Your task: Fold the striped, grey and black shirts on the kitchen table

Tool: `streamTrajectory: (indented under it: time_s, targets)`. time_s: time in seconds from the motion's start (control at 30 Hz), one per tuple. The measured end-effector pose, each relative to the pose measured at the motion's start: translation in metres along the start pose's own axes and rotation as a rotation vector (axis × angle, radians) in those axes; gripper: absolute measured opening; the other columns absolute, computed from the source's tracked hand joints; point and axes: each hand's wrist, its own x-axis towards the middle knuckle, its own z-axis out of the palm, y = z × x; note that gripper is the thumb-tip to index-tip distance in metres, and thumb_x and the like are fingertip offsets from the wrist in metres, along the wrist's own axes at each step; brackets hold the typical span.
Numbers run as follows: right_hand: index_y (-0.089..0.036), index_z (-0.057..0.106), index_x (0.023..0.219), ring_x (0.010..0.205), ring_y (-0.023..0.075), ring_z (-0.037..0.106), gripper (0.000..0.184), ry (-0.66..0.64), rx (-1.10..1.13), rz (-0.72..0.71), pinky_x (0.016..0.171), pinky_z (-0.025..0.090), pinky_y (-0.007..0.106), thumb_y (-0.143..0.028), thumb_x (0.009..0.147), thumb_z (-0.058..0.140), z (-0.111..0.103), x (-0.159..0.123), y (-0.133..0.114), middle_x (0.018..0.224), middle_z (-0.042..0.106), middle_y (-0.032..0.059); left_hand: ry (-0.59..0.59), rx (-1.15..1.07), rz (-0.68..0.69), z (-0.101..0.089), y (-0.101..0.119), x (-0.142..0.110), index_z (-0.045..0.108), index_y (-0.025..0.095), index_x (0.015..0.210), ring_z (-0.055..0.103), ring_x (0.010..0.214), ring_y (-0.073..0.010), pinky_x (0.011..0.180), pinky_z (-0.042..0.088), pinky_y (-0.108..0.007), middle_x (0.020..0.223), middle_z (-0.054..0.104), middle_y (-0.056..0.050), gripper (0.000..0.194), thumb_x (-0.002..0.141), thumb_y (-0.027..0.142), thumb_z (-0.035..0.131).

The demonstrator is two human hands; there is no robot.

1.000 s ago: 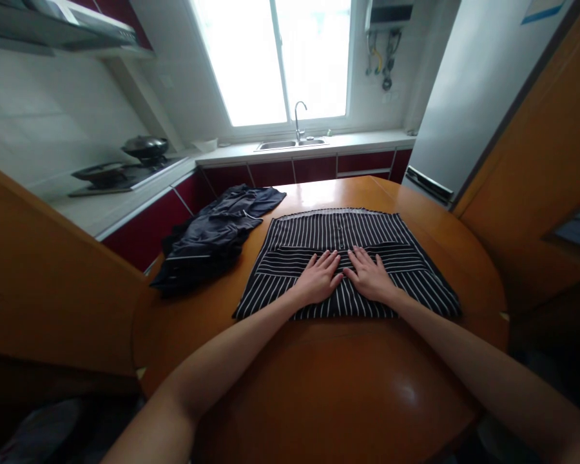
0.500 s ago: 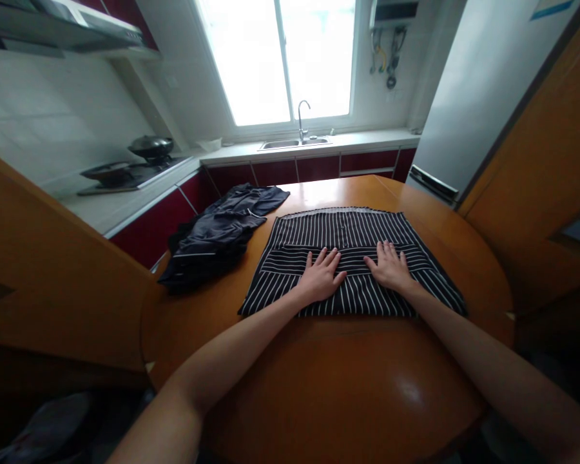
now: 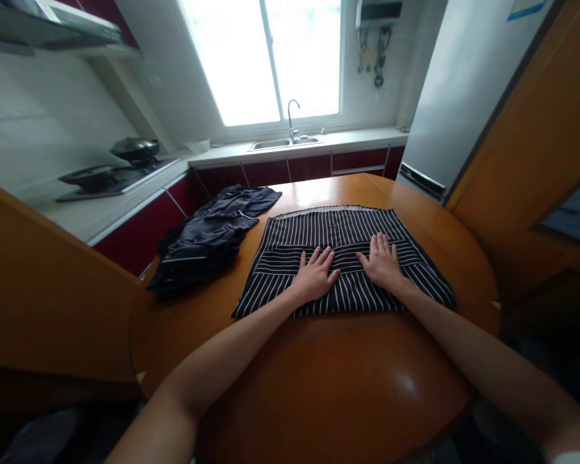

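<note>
Here I observe one left hand (image 3: 314, 278) and one right hand (image 3: 383, 263), both unclenched and laid flat on one striped garment (image 3: 347, 251), centred on one wooden table (image 3: 338, 367) beside one dark clothing heap (image 3: 207, 235).

A bright window (image 3: 251, 64) lights pale walls (image 3: 167, 58), dark red cabinets (image 3: 268, 174) and a wooden table (image 3: 338, 367)

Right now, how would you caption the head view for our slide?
Left hand and right hand spread on a striped garment atop a brown table, dark clothing alongside.
</note>
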Motion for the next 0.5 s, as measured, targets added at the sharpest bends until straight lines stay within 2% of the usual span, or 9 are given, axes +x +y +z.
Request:
streamTrajectory:
  time_s: [0.1, 0.2, 0.27, 0.5]
  targets:
    - [-0.003, 0.029, 0.157, 0.155, 0.0307, 0.014, 0.069, 0.004, 0.070, -0.202, 0.123, 0.014, 0.054, -0.044, 0.101, 0.031, -0.002, -0.006, -0.013, 0.165, 0.023, 0.0211, 0.000, 0.000, -0.002, -0.001, 0.000, 0.000, 0.027, 0.027, 0.161, 0.013, 0.156, -0.0313, 0.123, 0.008, -0.065, 0.168, 0.020, -0.001, 0.066, 0.103, 0.060, 0.023]
    - [-0.009, 0.034, 0.157, 0.155, 0.0268, 0.018, 0.063, -0.088, 0.118, -0.392, 0.124, 0.016, 0.051, -0.040, 0.102, 0.032, -0.001, -0.012, -0.025, 0.165, 0.027, 0.0160, 0.012, 0.006, 0.002, 0.000, 0.001, 0.000, 0.026, 0.027, 0.161, 0.014, 0.156, -0.0313, 0.123, 0.009, -0.065, 0.168, 0.021, -0.002, 0.067, 0.103, 0.060, 0.023]
    - [-0.012, 0.036, 0.157, 0.155, 0.0260, 0.018, 0.061, -0.148, 0.110, -0.456, 0.124, 0.015, 0.051, -0.040, 0.103, 0.031, 0.001, -0.014, -0.029, 0.165, 0.027, 0.0142, 0.018, 0.012, 0.004, 0.001, 0.001, 0.000, 0.026, 0.027, 0.161, 0.015, 0.156, -0.0310, 0.123, 0.010, -0.064, 0.168, 0.022, -0.002, 0.066, 0.104, 0.060, 0.023]
    - [-0.014, 0.033, 0.158, 0.156, 0.0268, 0.015, 0.064, -0.204, 0.038, -0.377, 0.123, 0.012, 0.057, -0.049, 0.104, 0.029, -0.002, -0.012, -0.025, 0.167, 0.022, 0.0138, 0.024, 0.025, 0.002, 0.003, 0.000, 0.000, 0.027, 0.029, 0.160, 0.016, 0.155, -0.0301, 0.123, 0.010, -0.064, 0.168, 0.022, -0.001, 0.062, 0.104, 0.055, 0.027]
